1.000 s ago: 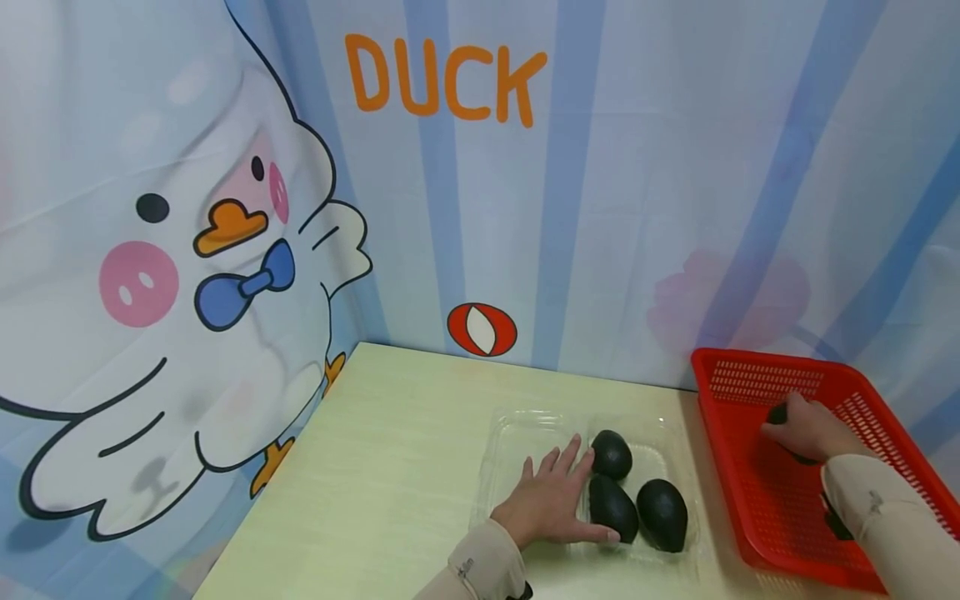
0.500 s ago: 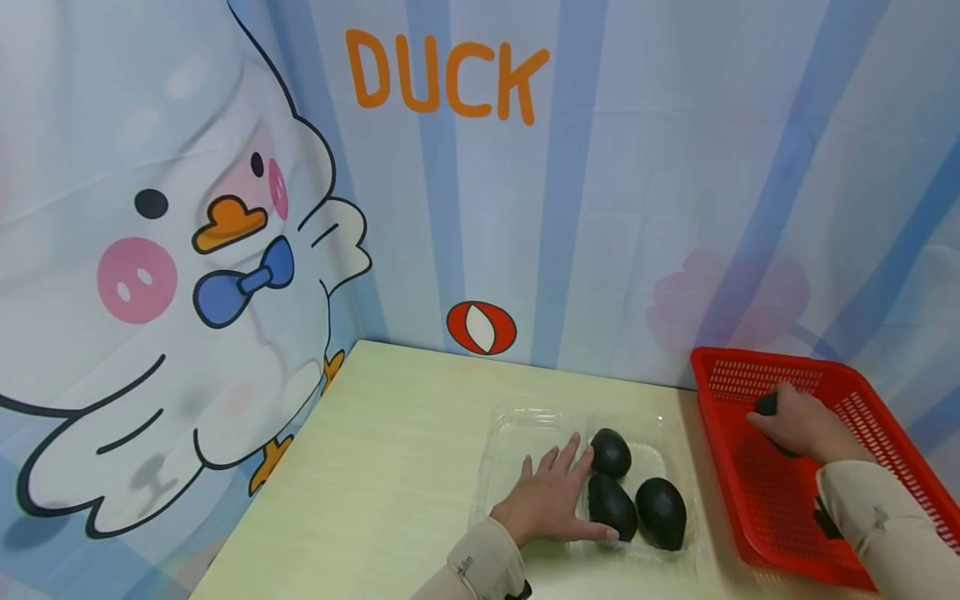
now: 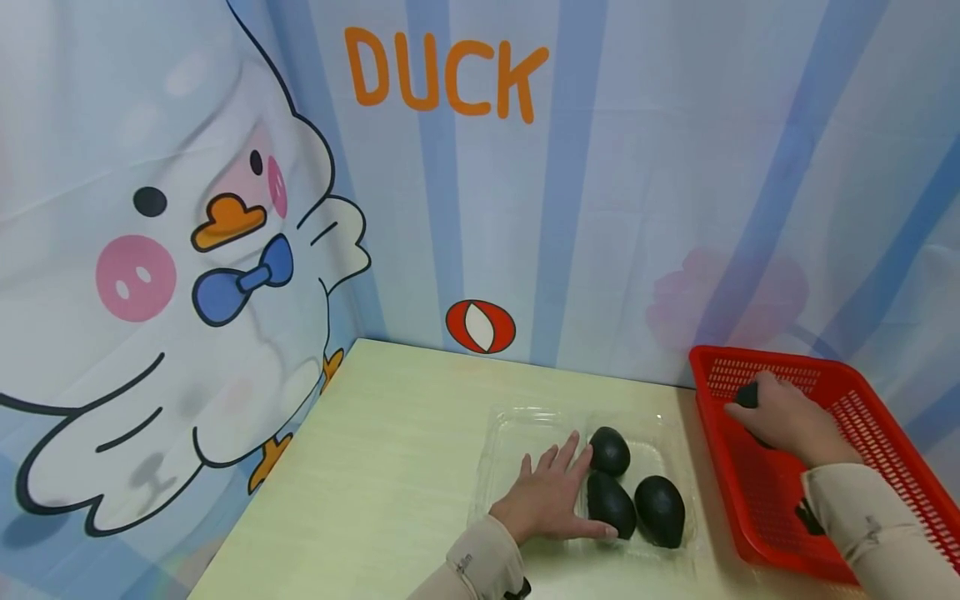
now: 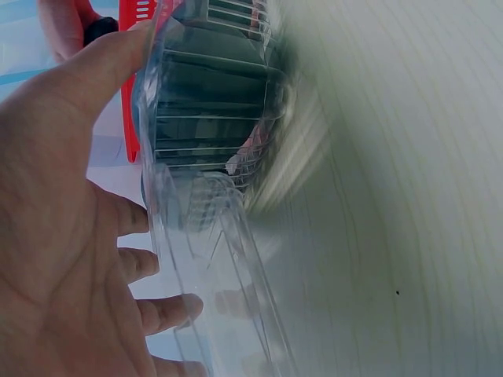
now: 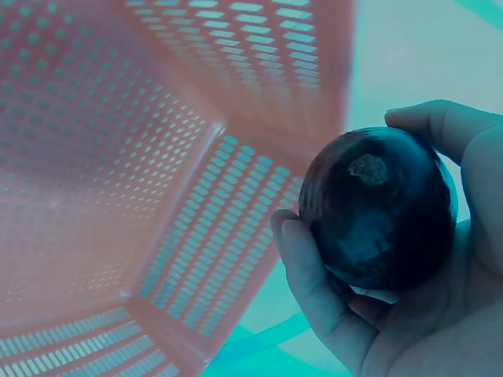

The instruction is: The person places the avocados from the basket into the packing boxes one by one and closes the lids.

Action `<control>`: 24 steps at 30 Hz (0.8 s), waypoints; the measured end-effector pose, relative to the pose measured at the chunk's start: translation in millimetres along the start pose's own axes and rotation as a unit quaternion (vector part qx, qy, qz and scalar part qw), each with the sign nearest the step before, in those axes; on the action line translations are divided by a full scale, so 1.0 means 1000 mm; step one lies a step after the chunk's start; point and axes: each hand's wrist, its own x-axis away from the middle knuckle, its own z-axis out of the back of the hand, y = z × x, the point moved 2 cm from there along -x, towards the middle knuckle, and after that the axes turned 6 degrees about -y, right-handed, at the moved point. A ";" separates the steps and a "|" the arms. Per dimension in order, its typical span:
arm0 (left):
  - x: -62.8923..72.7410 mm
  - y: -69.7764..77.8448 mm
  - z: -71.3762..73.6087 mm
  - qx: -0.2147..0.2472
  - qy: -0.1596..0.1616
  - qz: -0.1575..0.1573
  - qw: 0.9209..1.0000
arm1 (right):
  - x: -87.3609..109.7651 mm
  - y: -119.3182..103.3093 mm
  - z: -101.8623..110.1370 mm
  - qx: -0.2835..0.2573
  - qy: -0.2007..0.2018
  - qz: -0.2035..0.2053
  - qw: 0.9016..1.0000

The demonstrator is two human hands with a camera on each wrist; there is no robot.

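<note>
A clear plastic clamshell box (image 3: pixel 517 435) lies unfolded on the table. Three dark avocados sit in its right half: one at the back (image 3: pixel 609 451), one in front of it (image 3: pixel 611 505) and one to the right (image 3: pixel 660 512). My left hand (image 3: pixel 547 498) rests on the middle of the box with fingers spread and straight, thumb by the front avocado; in the left wrist view the fingers (image 4: pixel 169 310) lie over the plastic edge. My right hand (image 3: pixel 798 421) grips another avocado (image 5: pixel 377 212) by its sides, above the red basket (image 3: pixel 731 492).
The perforated red basket stands at the table's right side against the backdrop. A pale wood-grain table (image 3: pixel 360 467) extends to the left of the box. A printed fabric curtain (image 3: pixel 615 208) with a duck closes off the back and left.
My right hand has moved left and slightly up over the basket, carrying the avocado. The left hand and the box with its avocados have stayed in place.
</note>
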 end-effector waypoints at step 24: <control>-0.001 0.001 0.000 -0.005 -0.004 0.001 1.000 | 0.005 -0.076 -0.014 -0.015 0.003 0.009 1.000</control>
